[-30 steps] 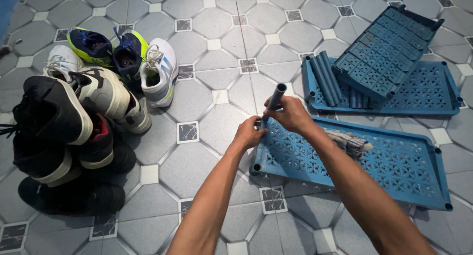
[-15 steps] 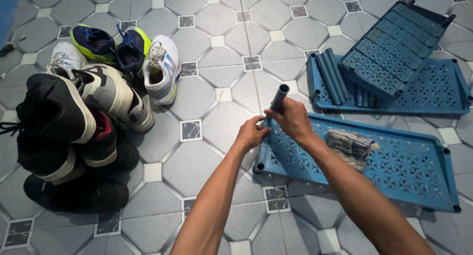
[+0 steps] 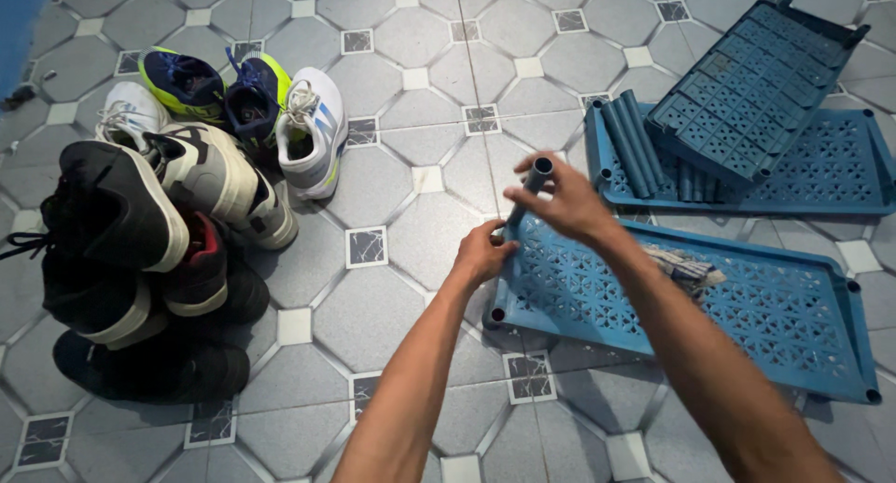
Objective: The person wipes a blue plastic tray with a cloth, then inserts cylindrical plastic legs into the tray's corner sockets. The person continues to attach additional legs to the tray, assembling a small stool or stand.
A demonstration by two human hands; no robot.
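- Nearest the camera, both forearms reach out over a grey tiled floor (image 3: 392,306) with small dark marbled insets.
- The left hand (image 3: 483,253) presses its curled fingers on the near left corner of a blue perforated plastic shelf panel (image 3: 747,306) that lies flat on the tiles; whether they actually clasp the edge I cannot tell.
- The right hand (image 3: 565,201) is closed around a dark blue-grey plastic tube (image 3: 534,182), holding it tilted, with its open top end showing above the fingers and its lower end at the panel's corner, just beside the left hand.
- A small crumpled bundle (image 3: 686,266) lies on this panel, just past the right forearm.
- To the left, well apart from the hands, sits a heap of shoes (image 3: 159,231): black ones nearest, white and yellow-green trainers behind.
- Farther right, a second flat panel (image 3: 821,180) holds several loose tubes (image 3: 635,147) lying side by side, with a third panel (image 3: 756,82) propped tilted over them.
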